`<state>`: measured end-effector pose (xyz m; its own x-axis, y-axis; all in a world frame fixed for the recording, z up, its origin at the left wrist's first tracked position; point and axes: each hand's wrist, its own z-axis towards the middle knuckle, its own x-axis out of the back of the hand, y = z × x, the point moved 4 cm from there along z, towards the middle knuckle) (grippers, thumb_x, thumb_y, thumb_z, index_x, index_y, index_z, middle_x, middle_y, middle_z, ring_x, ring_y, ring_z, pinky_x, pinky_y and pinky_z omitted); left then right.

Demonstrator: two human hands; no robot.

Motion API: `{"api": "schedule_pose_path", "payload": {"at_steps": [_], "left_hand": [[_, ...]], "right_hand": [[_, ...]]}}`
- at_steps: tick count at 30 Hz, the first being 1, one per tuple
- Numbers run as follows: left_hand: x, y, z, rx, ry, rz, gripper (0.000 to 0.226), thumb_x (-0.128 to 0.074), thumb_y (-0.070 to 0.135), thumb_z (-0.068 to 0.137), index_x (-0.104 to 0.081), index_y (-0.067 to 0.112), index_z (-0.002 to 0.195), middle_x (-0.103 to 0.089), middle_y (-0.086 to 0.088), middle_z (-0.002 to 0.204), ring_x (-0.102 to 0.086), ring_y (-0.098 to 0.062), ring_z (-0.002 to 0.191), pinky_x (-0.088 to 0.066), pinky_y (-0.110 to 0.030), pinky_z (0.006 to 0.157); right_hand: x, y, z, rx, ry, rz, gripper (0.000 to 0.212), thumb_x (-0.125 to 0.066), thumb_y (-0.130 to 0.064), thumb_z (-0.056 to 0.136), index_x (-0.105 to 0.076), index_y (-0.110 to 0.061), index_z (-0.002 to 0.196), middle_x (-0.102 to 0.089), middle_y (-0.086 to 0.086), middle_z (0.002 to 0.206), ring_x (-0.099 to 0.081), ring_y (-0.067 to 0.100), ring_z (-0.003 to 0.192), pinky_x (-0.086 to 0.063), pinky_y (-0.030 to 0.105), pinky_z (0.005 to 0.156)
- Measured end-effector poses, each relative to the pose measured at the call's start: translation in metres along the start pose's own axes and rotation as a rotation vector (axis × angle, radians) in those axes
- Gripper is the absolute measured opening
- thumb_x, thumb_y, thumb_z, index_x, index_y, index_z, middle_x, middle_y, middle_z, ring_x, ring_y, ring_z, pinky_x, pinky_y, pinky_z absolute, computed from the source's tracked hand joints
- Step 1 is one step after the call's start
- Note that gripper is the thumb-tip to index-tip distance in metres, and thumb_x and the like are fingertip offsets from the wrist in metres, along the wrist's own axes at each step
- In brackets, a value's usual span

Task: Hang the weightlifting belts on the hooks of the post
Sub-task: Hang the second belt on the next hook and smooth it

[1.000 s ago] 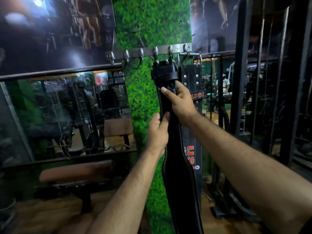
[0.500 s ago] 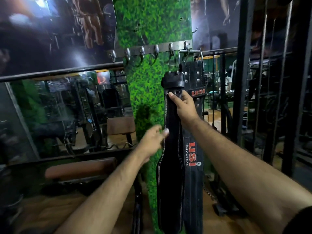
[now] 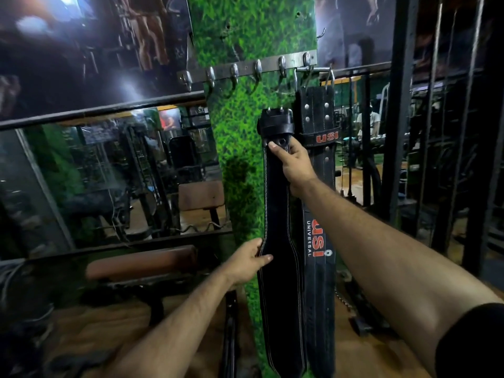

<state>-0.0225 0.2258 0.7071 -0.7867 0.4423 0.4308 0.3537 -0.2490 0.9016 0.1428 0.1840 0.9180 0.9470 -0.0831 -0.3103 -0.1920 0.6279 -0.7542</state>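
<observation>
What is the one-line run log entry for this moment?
step: hanging plain belt | right hand: holds near buckle | left hand: holds edge | hook rail: belt below, not hooked | USI belt: hung

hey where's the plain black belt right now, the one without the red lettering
In the head view it hangs centre frame against the green post, just left of the hung USI belt. The right hand grips the plain black belt near its buckle, below the hook rail; the left hand holds its edge lower down.

We record the post (image 3: 245, 126) as mottled green, grass-patterned. Left of it, a brown bench pad (image 3: 141, 261). On it: held belt (image 3: 276, 203) black with white stitching; hung belt (image 3: 317, 241) black with red "USI" lettering; hook rail (image 3: 245, 70) silver-grey.
</observation>
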Motion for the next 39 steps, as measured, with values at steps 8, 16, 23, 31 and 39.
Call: {"api": "schedule_pose_path", "payload": {"at_steps": [8, 16, 23, 31, 39], "left_hand": [[0.066, 0.179, -0.024, -0.279, 0.304, -0.228, 0.040, -0.052, 0.027, 0.104, -0.053, 0.012, 0.141, -0.059, 0.002, 0.133, -0.055, -0.013, 0.123, -0.042, -0.034, 0.105], [0.076, 0.232, -0.021, -0.409, 0.405, -0.420, 0.013, -0.057, 0.016, 0.102, -0.069, 0.011, 0.100, -0.073, -0.002, 0.094, -0.070, -0.008, 0.085, -0.056, -0.020, 0.079], [0.086, 0.259, -0.028, -0.467, 0.479, -0.679, 0.014, -0.058, 0.017, 0.101, -0.064, 0.012, 0.090, -0.071, -0.010, 0.087, -0.069, -0.023, 0.080, -0.059, -0.040, 0.080], [0.082, 0.226, -0.019, -0.409, 0.491, -0.539, 0.061, -0.082, 0.055, 0.074, -0.066, 0.006, 0.109, -0.072, -0.019, 0.118, -0.068, -0.036, 0.114, -0.052, -0.059, 0.102], [0.124, 0.204, 0.020, -0.366, 0.655, -0.650, 0.095, -0.086, 0.076, 0.041, -0.068, 0.009, 0.106, -0.070, -0.014, 0.122, -0.064, -0.040, 0.119, -0.048, -0.065, 0.103]], "right_hand": [[-0.014, -0.003, 0.005, 0.102, -0.104, -0.198, 0.016, -0.067, -0.010, 0.096, -0.067, -0.005, 0.111, -0.070, 0.004, 0.092, -0.066, 0.006, 0.078, -0.055, 0.021, 0.072], [-0.026, 0.005, -0.007, 0.110, -0.176, -0.211, 0.009, -0.071, -0.008, 0.093, -0.073, -0.007, 0.102, -0.074, 0.004, 0.094, -0.067, 0.005, 0.081, -0.055, 0.022, 0.076], [-0.020, 0.052, -0.060, -0.144, -0.276, -0.348, 0.017, -0.072, -0.012, 0.092, -0.068, -0.012, 0.076, -0.069, -0.010, 0.065, -0.061, -0.003, 0.054, -0.053, 0.016, 0.054], [-0.036, 0.018, -0.046, 0.046, -0.298, -0.392, 0.023, -0.074, -0.014, 0.092, -0.069, -0.009, 0.070, -0.063, -0.010, 0.063, -0.055, 0.004, 0.058, -0.046, 0.023, 0.054], [-0.015, 0.086, -0.081, -0.145, -0.293, -0.373, 0.014, -0.083, -0.011, 0.082, -0.074, -0.021, 0.078, -0.075, -0.010, 0.073, -0.066, 0.000, 0.064, -0.057, 0.021, 0.060]]}}
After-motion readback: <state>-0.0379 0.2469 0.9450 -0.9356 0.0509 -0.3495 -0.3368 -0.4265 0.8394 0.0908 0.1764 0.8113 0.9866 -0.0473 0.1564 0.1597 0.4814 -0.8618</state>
